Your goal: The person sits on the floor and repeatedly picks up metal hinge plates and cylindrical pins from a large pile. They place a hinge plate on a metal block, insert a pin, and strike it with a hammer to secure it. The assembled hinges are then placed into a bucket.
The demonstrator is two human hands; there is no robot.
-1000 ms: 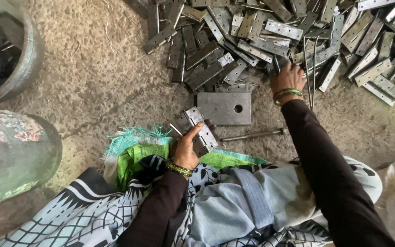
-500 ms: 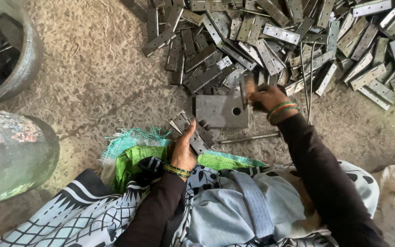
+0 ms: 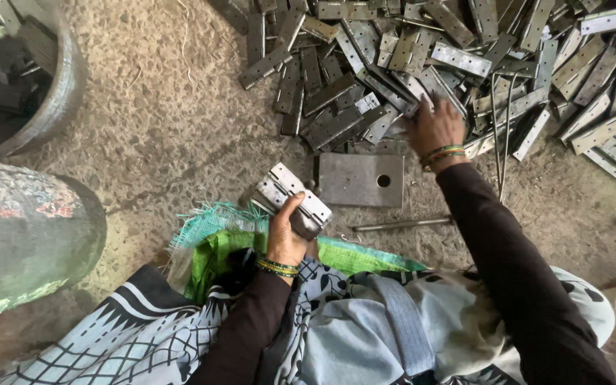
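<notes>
My left hand [image 3: 288,235] grips a small stack of grey metal hinge plates [image 3: 290,196] just above my lap. A flat rectangular steel plate with one hole [image 3: 360,180] lies on the ground right of them. My right hand [image 3: 433,128] reaches out over the big pile of loose hinge plates [image 3: 422,64], fingers spread on the plates at the pile's near edge. Whether it holds one I cannot tell. A thin metal rod [image 3: 401,224] lies under my right forearm.
A round metal basin [image 3: 58,93] with dark plates stands at the upper left. A large rounded drum [image 3: 30,239] lies at the left. A green woven sack [image 3: 215,242] is spread under my lap on the rough concrete floor.
My right hand moved from the holed steel plate up and right, back onto the pile. My left hand stayed put with its stack of hinge plates.
</notes>
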